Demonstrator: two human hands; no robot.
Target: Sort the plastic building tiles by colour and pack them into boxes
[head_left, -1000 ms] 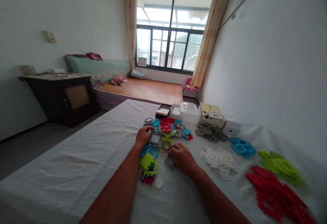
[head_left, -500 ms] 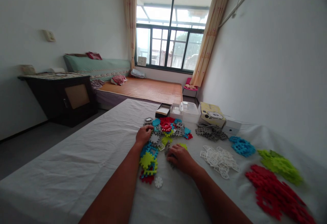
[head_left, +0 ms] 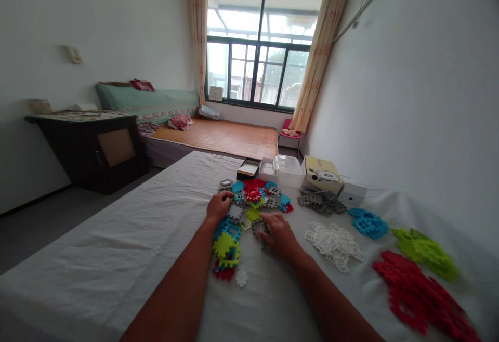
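My left hand [head_left: 219, 207] rests at the left edge of a mixed pile of plastic building pieces, its fingers curled together; anything between them is hidden. In that pile lie red gear-shaped pieces [head_left: 253, 192], a grey gear piece [head_left: 235, 212] and a lime piece [head_left: 253, 214]. My right hand [head_left: 279, 232] hovers over or touches grey lattice pieces [head_left: 258, 228], fingers stretched forward and thumb apart. Nearer to me, between my forearms, are a lime square piece [head_left: 223, 245] atop blue and red ones, and a white round piece [head_left: 241, 278].
Sorted heaps lie to the right: dark grey [head_left: 323, 201], white [head_left: 333, 244], blue [head_left: 368, 223], lime [head_left: 424, 252] and red [head_left: 421, 292]. Behind stand a black box [head_left: 248, 168], a clear plastic container [head_left: 288, 170] and a yellow box [head_left: 323, 171]. White cloth [head_left: 156, 238] covers the table.
My right hand has lifted slightly and shifted forward and right, its fingers straightening from a curl and uncovering more of the grey pieces. My left hand has stayed in place.
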